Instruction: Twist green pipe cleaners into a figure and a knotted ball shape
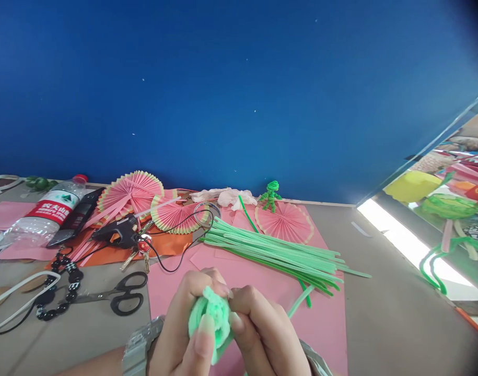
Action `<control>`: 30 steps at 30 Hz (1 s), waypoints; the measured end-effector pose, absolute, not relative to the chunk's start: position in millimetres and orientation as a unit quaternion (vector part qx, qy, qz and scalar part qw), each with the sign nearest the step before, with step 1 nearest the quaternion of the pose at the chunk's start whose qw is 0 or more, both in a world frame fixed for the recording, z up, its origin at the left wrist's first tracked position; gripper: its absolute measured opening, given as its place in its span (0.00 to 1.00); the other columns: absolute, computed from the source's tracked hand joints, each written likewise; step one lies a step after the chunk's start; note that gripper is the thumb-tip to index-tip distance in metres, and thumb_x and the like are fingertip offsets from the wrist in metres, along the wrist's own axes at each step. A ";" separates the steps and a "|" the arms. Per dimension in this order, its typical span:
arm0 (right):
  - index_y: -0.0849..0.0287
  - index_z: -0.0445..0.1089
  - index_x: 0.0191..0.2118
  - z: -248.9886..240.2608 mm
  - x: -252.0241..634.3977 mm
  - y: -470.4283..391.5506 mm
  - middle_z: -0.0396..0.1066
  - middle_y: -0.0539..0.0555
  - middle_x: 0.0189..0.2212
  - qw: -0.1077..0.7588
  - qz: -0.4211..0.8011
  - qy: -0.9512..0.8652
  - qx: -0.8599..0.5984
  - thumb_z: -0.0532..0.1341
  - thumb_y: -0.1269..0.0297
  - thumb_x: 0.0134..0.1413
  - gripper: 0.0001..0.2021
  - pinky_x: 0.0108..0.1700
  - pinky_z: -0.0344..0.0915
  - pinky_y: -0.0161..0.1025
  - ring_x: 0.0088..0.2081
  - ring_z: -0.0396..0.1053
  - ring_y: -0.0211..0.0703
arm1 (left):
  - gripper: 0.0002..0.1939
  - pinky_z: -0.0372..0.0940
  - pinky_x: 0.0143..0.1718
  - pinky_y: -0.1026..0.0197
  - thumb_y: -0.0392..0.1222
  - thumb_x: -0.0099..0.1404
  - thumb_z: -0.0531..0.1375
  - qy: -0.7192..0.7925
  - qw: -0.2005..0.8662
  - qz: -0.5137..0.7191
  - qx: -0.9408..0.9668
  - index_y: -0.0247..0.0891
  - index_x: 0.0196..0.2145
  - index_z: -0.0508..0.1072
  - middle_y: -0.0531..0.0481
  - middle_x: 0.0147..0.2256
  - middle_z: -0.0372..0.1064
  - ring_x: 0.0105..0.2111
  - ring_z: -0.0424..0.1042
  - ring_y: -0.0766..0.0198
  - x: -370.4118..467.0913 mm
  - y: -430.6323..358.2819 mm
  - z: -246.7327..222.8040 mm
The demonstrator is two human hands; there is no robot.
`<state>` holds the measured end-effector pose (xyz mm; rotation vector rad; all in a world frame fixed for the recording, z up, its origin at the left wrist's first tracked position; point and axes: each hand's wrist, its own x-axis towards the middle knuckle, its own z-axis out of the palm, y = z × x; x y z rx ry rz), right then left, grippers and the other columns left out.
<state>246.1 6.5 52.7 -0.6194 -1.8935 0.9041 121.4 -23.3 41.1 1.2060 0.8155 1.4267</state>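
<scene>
A coil of light green pipe cleaner [219, 316] is held up over the pink paper [321, 334] near the bottom middle. My left hand [184, 324] wraps round it, with the thumb pressed on its front. The fingertips of my right hand [258, 329] pinch the coil's right edge. A light green strand [300, 300] shows behind my right hand; whether it joins the coil is hidden. Beyond my hands lies a bundle of green pipe cleaners [274, 253]. A small green pipe-cleaner figure [270, 196] stands against the blue panel.
Pink paper fans [131, 190] lie along the back. At left are a plastic bottle [50, 209], a black glue gun [119, 230], keys [144, 245], black-handled scissors [127, 293] and a black bead bracelet [72, 284]. A blue panel [223, 94] walls off the table's back.
</scene>
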 end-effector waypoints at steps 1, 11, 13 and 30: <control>0.55 0.51 0.26 56.0 247.8 7.3 0.48 0.43 0.18 0.437 0.374 -0.774 -0.265 0.49 0.68 0.57 0.08 0.20 0.51 0.29 0.17 0.47 0.32 | 0.17 0.57 0.25 0.62 0.57 0.61 0.49 0.345 0.505 0.607 0.508 0.42 0.37 0.63 0.52 0.29 0.55 0.24 0.57 0.65 120.3 -21.5 39.6; 0.59 0.65 0.36 78.0 262.5 30.4 0.57 0.47 0.25 0.367 0.571 -0.651 -0.341 0.56 0.58 0.57 0.09 0.27 0.56 0.32 0.26 0.56 0.34 | 0.13 0.60 0.31 0.61 0.48 0.65 0.47 0.416 0.551 0.455 0.562 0.42 0.34 0.68 0.51 0.28 0.62 0.27 0.59 0.61 112.0 -3.4 46.0; 0.60 0.63 0.31 77.4 261.6 33.3 0.57 0.46 0.22 0.359 0.643 -0.604 -0.305 0.58 0.59 0.55 0.09 0.26 0.56 0.31 0.24 0.56 0.33 | 0.14 0.58 0.27 0.62 0.49 0.65 0.46 0.408 0.560 0.446 0.566 0.42 0.32 0.67 0.52 0.25 0.60 0.25 0.57 0.63 112.5 -2.8 46.2; 0.57 0.61 0.28 88.7 280.7 51.6 0.51 0.46 0.24 0.411 0.725 -0.458 -0.310 0.55 0.51 0.56 0.14 0.32 0.58 0.33 0.26 0.53 0.34 | 0.18 0.47 0.22 0.62 0.56 0.63 0.46 0.296 0.711 0.421 0.479 0.39 0.27 0.62 0.55 0.21 0.53 0.20 0.48 0.67 114.6 -2.0 43.6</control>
